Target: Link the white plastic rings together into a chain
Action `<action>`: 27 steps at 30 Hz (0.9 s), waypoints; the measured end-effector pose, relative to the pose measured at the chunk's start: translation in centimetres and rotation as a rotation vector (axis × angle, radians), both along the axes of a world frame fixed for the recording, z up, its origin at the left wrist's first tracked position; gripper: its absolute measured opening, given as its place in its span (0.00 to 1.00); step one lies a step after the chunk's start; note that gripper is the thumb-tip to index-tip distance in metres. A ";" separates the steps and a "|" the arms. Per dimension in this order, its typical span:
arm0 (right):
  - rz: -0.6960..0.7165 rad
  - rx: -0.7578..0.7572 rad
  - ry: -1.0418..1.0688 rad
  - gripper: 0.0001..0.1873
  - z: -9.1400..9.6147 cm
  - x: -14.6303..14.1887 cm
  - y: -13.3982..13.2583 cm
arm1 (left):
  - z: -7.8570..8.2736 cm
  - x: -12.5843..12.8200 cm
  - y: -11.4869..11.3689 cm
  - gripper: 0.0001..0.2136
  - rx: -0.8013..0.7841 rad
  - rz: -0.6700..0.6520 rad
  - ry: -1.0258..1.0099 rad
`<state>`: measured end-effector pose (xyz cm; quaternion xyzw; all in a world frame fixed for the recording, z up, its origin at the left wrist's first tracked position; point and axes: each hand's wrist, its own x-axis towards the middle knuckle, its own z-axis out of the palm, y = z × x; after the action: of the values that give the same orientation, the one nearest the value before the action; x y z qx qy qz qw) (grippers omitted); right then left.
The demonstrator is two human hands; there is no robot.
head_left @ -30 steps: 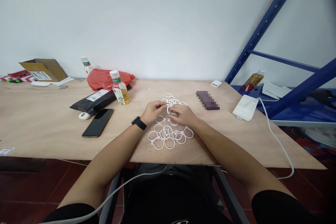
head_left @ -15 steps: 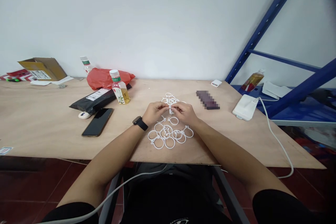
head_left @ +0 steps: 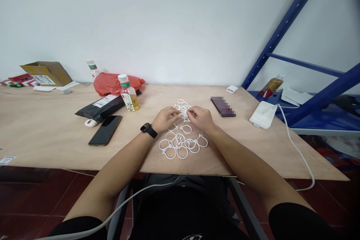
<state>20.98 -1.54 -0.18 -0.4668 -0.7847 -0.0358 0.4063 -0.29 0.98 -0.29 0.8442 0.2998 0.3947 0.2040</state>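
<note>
White plastic curtain rings (head_left: 182, 152), each with a small eyelet or clip, lie in a loose group near the table's front edge. Farther back, a second cluster of the rings (head_left: 181, 101) lies partly behind my fingers. My left hand (head_left: 166, 118) is at the left of this cluster, thumb and forefinger curved and slightly apart, with nothing plainly between them. From the right, my right hand (head_left: 201, 119) pinches a white ring at its fingertips; the ring overlaps others there, so its outline is hard to separate. A black watch (head_left: 149, 130) is on my left wrist.
To the left are a phone (head_left: 105, 130), a black parcel (head_left: 101, 107), a drink bottle (head_left: 128, 93), a red bag (head_left: 112, 83) and a carton (head_left: 47, 73). A pixelated dark object (head_left: 222, 106), a charger (head_left: 232, 89) and a corded white power bank (head_left: 263, 114) lie right, near a blue rack (head_left: 284, 26).
My hands were together, fingertips meeting on a small white piece. Now they are a little apart, the left fingers have loosened, and more of the rings between them shows.
</note>
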 end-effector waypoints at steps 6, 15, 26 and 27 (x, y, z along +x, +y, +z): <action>-0.248 -0.184 -0.230 0.10 0.0 1.0 1.2 | -0.2 -0.9 0.2 0.12 0.056 -0.111 0.349; -0.022 -0.191 -0.085 0.08 0.2 0.0 0.0 | -0.3 -0.7 0.0 0.06 0.063 -0.085 0.415; 0.226 -0.151 -0.010 0.09 -0.5 -1.0 -0.2 | 0.4 -0.2 -0.1 0.04 0.100 -0.020 0.021; 0.225 -0.149 0.010 0.10 -0.5 -1.0 -0.2 | 0.3 -0.1 -0.1 0.04 0.099 -0.029 0.001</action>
<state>20.00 -1.72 -0.68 -0.4051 -0.8304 0.0708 0.3760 -0.44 0.90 0.03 0.8576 0.2678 0.4058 0.1675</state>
